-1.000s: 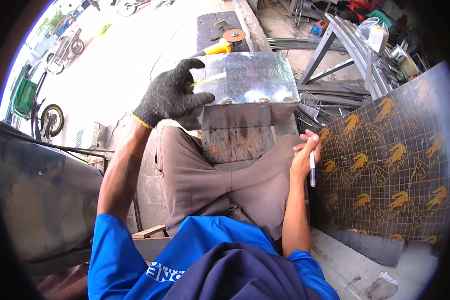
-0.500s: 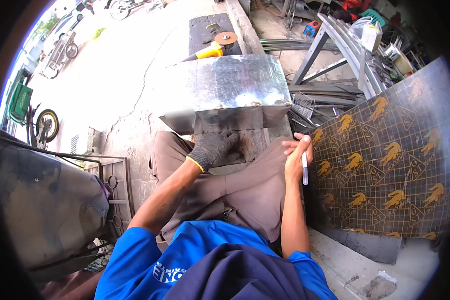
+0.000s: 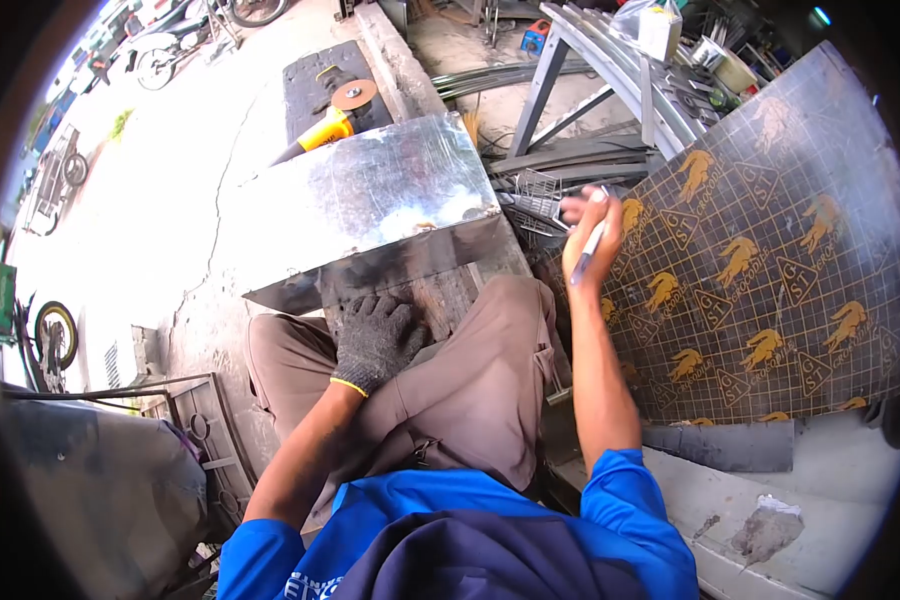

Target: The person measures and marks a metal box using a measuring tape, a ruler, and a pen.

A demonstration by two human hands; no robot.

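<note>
My left hand [image 3: 378, 335], in a dark grey knitted glove with a yellow cuff, lies with fingers spread at the near side of a wooden board [image 3: 448, 298], just in front of a shiny sheet metal box [image 3: 400, 185]. Nothing shows in its grip. Bare and raised to the right, my right hand [image 3: 602, 222] holds a slim white marker pen [image 3: 589, 248] slanting across the palm. Some of its fingers are blurred. Behind the metal box lies a yellow angle grinder [image 3: 328, 130] with a brown disc.
A large dark panel [image 3: 740, 260] with gold crocodile prints leans at my right. Beyond it stand a grey metal trestle [image 3: 540, 95], a wire basket [image 3: 537, 190] and long metal strips. A covered object [image 3: 100, 470] and a metal gate frame [image 3: 225, 430] are at left.
My right hand has lifted and moved forward with the marker pen. My left hand has turned, its fingers now spread before the box. The view has swung right.
</note>
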